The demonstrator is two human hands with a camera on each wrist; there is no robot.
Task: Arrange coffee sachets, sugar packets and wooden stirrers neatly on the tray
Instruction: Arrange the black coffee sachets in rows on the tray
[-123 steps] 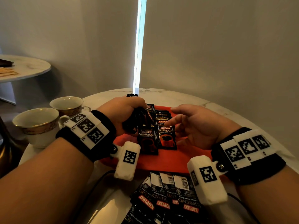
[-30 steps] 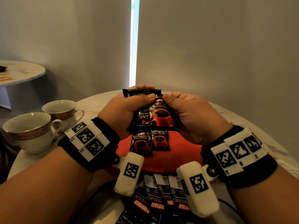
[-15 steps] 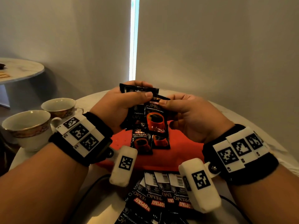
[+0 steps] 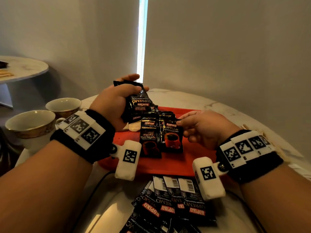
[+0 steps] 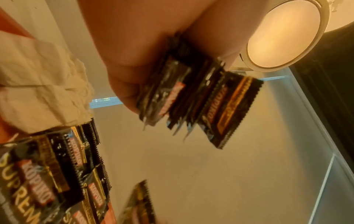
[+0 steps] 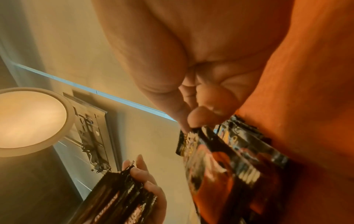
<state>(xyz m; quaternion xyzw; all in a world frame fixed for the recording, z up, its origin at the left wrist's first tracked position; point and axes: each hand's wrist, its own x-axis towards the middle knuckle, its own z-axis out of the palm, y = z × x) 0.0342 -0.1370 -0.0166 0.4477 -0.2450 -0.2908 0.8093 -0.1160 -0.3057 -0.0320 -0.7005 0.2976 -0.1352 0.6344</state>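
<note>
Left hand (image 4: 111,105) grips a stack of coffee sachets (image 4: 137,103), lifted above the red tray (image 4: 190,158) at its 11 o'clock; right hand (image 4: 205,128) pinches the top edge of one sachet (image 4: 171,137) lying on the tray at centre, beside another sachet (image 4: 149,142); loose sachets (image 4: 173,204) at tray's 6 o'clock on table; two cups (image 4: 32,123) at 9 o'clock.
</note>
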